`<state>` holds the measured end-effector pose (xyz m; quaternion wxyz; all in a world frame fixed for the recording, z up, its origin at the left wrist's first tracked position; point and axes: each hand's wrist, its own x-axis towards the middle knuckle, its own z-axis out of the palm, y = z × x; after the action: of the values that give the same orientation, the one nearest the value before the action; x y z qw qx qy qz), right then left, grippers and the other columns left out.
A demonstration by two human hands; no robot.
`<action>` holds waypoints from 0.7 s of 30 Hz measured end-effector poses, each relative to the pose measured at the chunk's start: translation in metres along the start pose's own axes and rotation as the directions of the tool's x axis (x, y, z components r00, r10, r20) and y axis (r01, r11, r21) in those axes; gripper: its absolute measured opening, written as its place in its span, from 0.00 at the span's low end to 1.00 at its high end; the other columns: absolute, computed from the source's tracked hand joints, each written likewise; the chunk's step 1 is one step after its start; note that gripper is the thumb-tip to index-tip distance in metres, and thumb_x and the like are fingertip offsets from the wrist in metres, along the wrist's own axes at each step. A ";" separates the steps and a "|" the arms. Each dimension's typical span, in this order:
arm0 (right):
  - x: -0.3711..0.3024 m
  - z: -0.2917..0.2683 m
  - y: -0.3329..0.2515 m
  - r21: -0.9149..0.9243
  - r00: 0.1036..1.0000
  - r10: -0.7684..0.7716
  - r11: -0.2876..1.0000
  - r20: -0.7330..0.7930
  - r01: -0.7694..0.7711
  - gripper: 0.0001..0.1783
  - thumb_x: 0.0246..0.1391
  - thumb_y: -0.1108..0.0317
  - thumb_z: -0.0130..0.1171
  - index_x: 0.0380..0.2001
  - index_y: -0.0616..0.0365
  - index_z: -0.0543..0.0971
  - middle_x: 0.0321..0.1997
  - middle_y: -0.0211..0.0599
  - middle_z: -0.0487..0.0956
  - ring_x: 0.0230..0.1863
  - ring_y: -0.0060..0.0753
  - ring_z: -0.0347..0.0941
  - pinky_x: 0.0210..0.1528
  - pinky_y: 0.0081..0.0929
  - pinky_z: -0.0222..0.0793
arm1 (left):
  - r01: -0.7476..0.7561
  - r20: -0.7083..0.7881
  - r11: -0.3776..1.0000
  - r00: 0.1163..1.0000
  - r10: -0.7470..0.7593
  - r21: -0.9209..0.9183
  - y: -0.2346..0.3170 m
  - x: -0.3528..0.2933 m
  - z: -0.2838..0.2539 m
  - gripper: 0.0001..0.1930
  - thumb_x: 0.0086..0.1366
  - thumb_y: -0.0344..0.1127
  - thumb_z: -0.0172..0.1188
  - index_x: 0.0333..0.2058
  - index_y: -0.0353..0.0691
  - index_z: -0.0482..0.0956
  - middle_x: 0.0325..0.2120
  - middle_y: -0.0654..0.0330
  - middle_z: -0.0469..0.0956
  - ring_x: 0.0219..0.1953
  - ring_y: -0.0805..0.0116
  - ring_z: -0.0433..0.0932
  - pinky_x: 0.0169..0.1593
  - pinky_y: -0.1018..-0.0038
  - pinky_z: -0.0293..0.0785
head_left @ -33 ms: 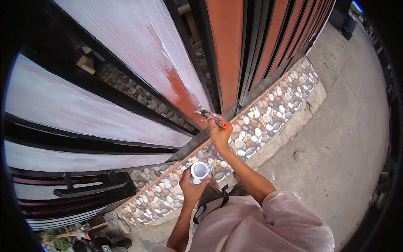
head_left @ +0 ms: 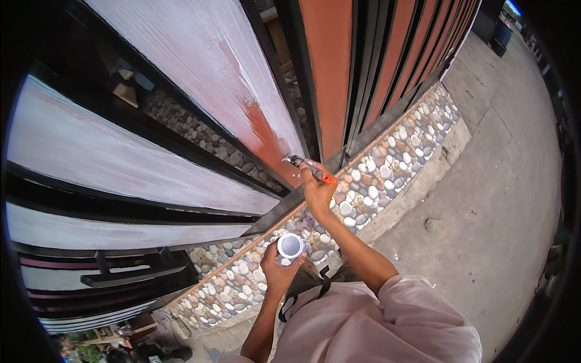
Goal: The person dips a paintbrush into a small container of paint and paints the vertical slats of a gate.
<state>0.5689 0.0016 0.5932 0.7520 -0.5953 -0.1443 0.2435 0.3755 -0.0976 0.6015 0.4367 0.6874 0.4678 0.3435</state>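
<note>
My right hand (head_left: 319,192) is closed round the handle of a paintbrush (head_left: 312,171) with an orange end. Its paint-smeared bristles touch the lower part of an upright slat (head_left: 261,128), where pale paint covers most of the surface and an orange-brown patch shows through. Lower down, my left hand (head_left: 279,273) grips a small white tub (head_left: 291,246) from the side, its open top facing up. Pale grey-white paint is visible inside the tub. Part of the left hand's fingers is hidden behind it.
Orange-brown slats (head_left: 328,72) with black frames stand to the right, and pale-painted slats (head_left: 109,142) to the left. A low black rail (head_left: 266,218) and a pebbled ledge (head_left: 363,187) run along the fence foot. Grey concrete ground (head_left: 466,224) lies at the right.
The view has shifted very slightly. The brush stays at nearly the same spot on the slat, and both hands keep their holds.
</note>
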 end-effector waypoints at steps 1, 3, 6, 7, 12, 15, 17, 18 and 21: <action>-0.002 0.009 -0.022 0.044 0.999 -0.046 0.998 0.008 0.046 0.10 0.58 0.73 0.66 0.42 0.66 0.83 0.33 0.31 0.82 0.34 0.16 0.76 0.37 0.15 0.71 | -0.009 0.033 0.999 0.999 0.008 0.034 0.002 0.006 -0.007 0.25 0.50 0.26 0.77 0.48 0.33 0.78 0.42 0.56 0.82 0.44 0.69 0.82 0.50 0.70 0.77; -0.014 0.020 -0.068 0.131 0.994 -0.105 0.986 0.023 0.101 0.10 0.58 0.72 0.66 0.42 0.66 0.83 0.35 0.33 0.83 0.36 0.17 0.76 0.39 0.16 0.72 | -0.044 0.095 0.997 0.995 0.038 0.062 0.006 0.018 -0.021 0.26 0.49 0.29 0.78 0.47 0.33 0.79 0.41 0.54 0.82 0.43 0.67 0.82 0.49 0.69 0.77; -0.026 0.028 -0.124 0.241 0.960 -0.272 0.938 0.062 0.250 0.10 0.61 0.71 0.64 0.43 0.66 0.81 0.39 0.38 0.83 0.38 0.21 0.78 0.41 0.21 0.76 | -0.117 0.116 0.988 0.988 0.105 0.097 0.013 0.040 -0.039 0.25 0.48 0.30 0.79 0.45 0.33 0.79 0.40 0.55 0.82 0.42 0.66 0.83 0.48 0.69 0.78; -0.030 0.026 -0.136 0.288 0.912 -0.401 0.886 0.080 0.364 0.10 0.63 0.71 0.62 0.44 0.67 0.80 0.40 0.41 0.82 0.38 0.25 0.80 0.41 0.25 0.80 | -0.132 0.110 0.989 0.986 0.125 0.059 0.015 0.046 -0.044 0.25 0.48 0.30 0.79 0.45 0.34 0.79 0.39 0.55 0.82 0.42 0.66 0.83 0.47 0.68 0.78; -0.057 -0.016 -0.160 0.242 0.907 -0.299 0.942 0.296 0.232 0.09 0.60 0.71 0.66 0.41 0.65 0.81 0.37 0.37 0.83 0.37 0.22 0.79 0.40 0.21 0.75 | -0.267 0.101 0.958 0.961 0.256 0.106 0.025 0.075 -0.060 0.28 0.47 0.30 0.79 0.48 0.33 0.79 0.41 0.52 0.81 0.44 0.60 0.82 0.49 0.65 0.78; -0.062 -0.035 -0.166 -0.024 0.822 -0.319 0.927 0.473 0.373 0.08 0.59 0.71 0.65 0.38 0.64 0.81 0.35 0.37 0.83 0.33 0.23 0.78 0.37 0.23 0.75 | -0.305 0.099 0.947 0.950 0.295 0.097 0.034 0.085 -0.057 0.29 0.46 0.29 0.78 0.49 0.33 0.79 0.42 0.51 0.81 0.46 0.57 0.82 0.50 0.64 0.77; -0.063 -0.040 -0.169 -0.131 0.768 -0.296 0.888 0.568 0.440 0.06 0.55 0.72 0.66 0.33 0.63 0.82 0.29 0.35 0.82 0.29 0.23 0.77 0.30 0.24 0.70 | -0.315 0.096 0.946 0.947 0.307 0.082 0.038 0.087 -0.052 0.30 0.46 0.29 0.78 0.50 0.33 0.79 0.43 0.51 0.81 0.46 0.57 0.82 0.50 0.64 0.77; -0.062 -0.042 -0.170 -0.131 0.774 -0.307 0.886 0.553 0.445 0.06 0.55 0.72 0.66 0.33 0.63 0.82 0.29 0.35 0.82 0.29 0.23 0.77 0.30 0.24 0.70 | -0.335 0.084 0.940 0.941 0.329 0.064 0.039 0.089 -0.048 0.30 0.46 0.29 0.78 0.50 0.33 0.79 0.44 0.51 0.81 0.46 0.57 0.82 0.50 0.64 0.77; -0.058 -0.045 -0.173 -0.256 0.677 -0.235 0.801 0.697 0.541 0.08 0.50 0.72 0.69 0.31 0.65 0.82 0.29 0.40 0.84 0.29 0.33 0.83 0.33 0.26 0.76 | -0.356 0.099 0.930 0.933 0.347 0.088 0.041 0.093 -0.038 0.31 0.46 0.29 0.78 0.51 0.34 0.78 0.45 0.51 0.80 0.46 0.57 0.82 0.49 0.65 0.78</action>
<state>0.5764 -0.0961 0.7529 0.5365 -0.5853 -0.5669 0.2194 0.3864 -0.0064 0.6595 0.3503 0.7955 0.3363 0.3626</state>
